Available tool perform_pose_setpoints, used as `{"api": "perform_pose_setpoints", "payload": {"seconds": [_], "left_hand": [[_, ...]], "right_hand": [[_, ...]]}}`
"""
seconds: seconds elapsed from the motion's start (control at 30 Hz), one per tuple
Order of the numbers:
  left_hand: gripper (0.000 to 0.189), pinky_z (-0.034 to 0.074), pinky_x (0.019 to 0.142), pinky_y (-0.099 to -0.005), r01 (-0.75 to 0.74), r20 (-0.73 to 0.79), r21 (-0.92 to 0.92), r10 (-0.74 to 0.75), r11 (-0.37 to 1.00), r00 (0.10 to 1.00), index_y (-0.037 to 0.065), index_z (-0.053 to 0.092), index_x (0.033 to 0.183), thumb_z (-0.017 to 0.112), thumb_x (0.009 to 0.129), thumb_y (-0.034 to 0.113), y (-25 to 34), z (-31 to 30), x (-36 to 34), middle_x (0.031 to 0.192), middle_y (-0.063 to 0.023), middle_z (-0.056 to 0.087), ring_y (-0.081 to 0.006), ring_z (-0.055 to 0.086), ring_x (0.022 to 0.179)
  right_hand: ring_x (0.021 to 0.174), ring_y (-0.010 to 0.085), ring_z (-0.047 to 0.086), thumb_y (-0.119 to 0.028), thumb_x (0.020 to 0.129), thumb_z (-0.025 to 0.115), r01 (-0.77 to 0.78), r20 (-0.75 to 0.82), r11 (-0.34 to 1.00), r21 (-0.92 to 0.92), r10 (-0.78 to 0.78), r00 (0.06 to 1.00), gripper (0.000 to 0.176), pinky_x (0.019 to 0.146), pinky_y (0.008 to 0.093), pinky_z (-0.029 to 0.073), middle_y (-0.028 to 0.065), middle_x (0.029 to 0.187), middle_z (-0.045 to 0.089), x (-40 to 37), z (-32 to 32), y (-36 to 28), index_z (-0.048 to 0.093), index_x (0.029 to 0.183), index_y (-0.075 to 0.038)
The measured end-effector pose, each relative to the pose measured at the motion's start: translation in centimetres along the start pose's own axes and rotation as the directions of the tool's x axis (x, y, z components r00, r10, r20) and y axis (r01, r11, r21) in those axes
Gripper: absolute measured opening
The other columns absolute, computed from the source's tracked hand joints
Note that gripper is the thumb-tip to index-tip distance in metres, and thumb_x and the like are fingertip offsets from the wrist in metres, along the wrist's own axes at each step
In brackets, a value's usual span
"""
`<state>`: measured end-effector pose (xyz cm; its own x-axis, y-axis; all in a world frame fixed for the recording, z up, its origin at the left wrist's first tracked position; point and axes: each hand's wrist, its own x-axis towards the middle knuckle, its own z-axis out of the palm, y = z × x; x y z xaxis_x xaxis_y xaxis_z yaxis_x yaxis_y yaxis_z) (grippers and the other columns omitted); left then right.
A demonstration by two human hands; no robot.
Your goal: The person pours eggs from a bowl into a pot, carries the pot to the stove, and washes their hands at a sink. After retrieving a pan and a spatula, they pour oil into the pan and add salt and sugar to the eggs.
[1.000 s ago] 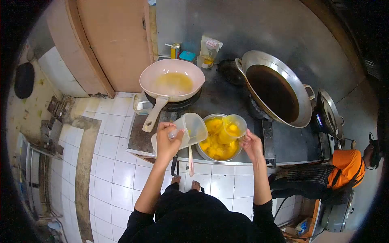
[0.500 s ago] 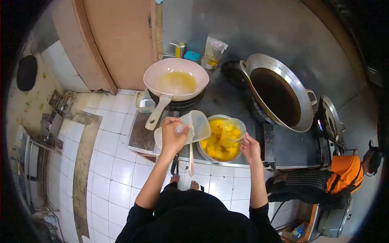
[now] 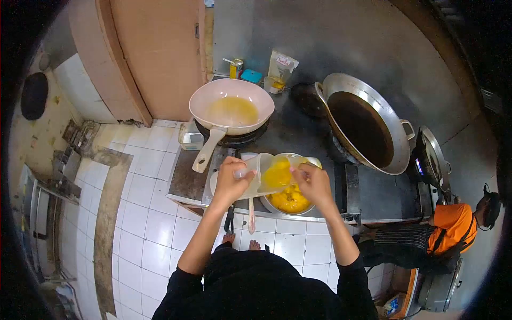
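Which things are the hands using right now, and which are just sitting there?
In use:
- left hand, grip on the plastic jug
- right hand, holding the small cup tilted into the jug
- metal bowl of yellow food underneath

Just lying about:
- pink frying pan
- big wok
- can
- pouch

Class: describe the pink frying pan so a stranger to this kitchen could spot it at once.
Find the dark stove top against the steel wall. On its left burner, nearest the brown door, sits the frying pan: pale pink, with a long handle and a little yellow oil, unlike the big steel wok of dark liquid to its right.
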<state>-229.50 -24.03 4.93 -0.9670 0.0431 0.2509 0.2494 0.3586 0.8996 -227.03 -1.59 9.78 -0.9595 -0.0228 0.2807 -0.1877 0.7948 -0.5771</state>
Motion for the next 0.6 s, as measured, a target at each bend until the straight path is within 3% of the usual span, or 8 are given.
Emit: {"api": "perform_pose_setpoints", "payload": {"seconds": [0.03,0.17,0.23,0.33,0.57,0.6], "left_hand": [[0.016,0.042,0.083,-0.0308,0.007,0.021,-0.026,-0.006,1.0,1.0,-0.003,0.064,0.076,0.071,0.071,0.01,-0.2,0.0,0.0,0.096,-0.0122,0.056,-0.0252,0.055,0.091],[0.02,0.044,0.08,-0.0332,0.038,0.021,-0.055,-0.037,0.998,0.999,-0.003,0.065,0.076,0.073,0.068,0.013,-1.2,0.2,0.2,0.094,-0.0153,0.057,-0.0281,0.057,0.088],[0.02,0.043,0.08,-0.0323,0.158,0.068,-0.214,-0.147,0.964,0.987,-0.004,0.065,0.077,0.073,0.068,0.013,-1.5,0.3,0.2,0.095,-0.0146,0.058,-0.0264,0.056,0.091],[0.021,0.043,0.08,-0.031,0.185,0.12,-0.241,-0.16,0.953,0.98,-0.005,0.065,0.076,0.072,0.069,0.014,-1.8,0.0,0.2,0.094,-0.0138,0.057,-0.0251,0.056,0.092],[0.02,0.042,0.076,-0.0314,0.241,0.137,-0.336,-0.206,0.911,0.969,-0.005,0.064,0.072,0.072,0.069,0.013,-3.2,-0.2,-0.1,0.091,-0.0122,0.056,-0.0233,0.055,0.088],[0.019,0.042,0.075,-0.0309,0.233,0.116,-0.349,-0.205,0.908,0.972,-0.005,0.063,0.071,0.071,0.07,0.012,-3.5,-0.3,-0.2,0.09,-0.0114,0.056,-0.022,0.054,0.086]], "right_hand": [[0.06,0.0342,0.057,-0.03,0.083,0.06,0.048,0.027,0.994,-0.097,-0.046,0.999,0.031,0.054,0.0423,0.044,0.0157,0.067,0.059,0.1,0.3,-0.5,0.062,0.069,-0.003],[0.061,0.0343,0.053,-0.025,0.08,0.062,0.159,0.011,0.95,-0.269,-0.162,0.987,0.027,0.056,0.0423,0.042,0.0149,0.07,0.058,-0.6,1.3,-2.5,0.059,0.066,-0.003],[0.065,0.0334,0.049,-0.02,0.077,0.063,0.251,-0.024,0.905,-0.342,-0.276,0.961,0.021,0.06,0.041,0.041,0.0146,0.073,0.057,-1.1,1.7,-3.4,0.059,0.067,-0.002],[0.068,0.0308,0.047,-0.018,0.076,0.064,0.306,-0.051,0.847,-0.435,-0.362,0.931,0.019,0.063,0.0397,0.039,0.0133,0.076,0.055,-2.1,1.9,-5.2,0.058,0.068,-0.002],[0.075,0.0307,0.047,-0.018,0.075,0.064,0.394,-0.023,0.78,-0.487,-0.463,0.886,0.017,0.064,0.0391,0.04,0.0106,0.081,0.054,-3.7,3.3,-5.6,0.058,0.068,-0.003],[0.071,0.0314,0.045,-0.016,0.075,0.065,0.425,-0.079,0.794,-0.435,-0.503,0.86,0.016,0.062,0.0398,0.039,0.0105,0.076,0.052,-3.4,3.3,-5.3,0.057,0.067,-0.004]]}}
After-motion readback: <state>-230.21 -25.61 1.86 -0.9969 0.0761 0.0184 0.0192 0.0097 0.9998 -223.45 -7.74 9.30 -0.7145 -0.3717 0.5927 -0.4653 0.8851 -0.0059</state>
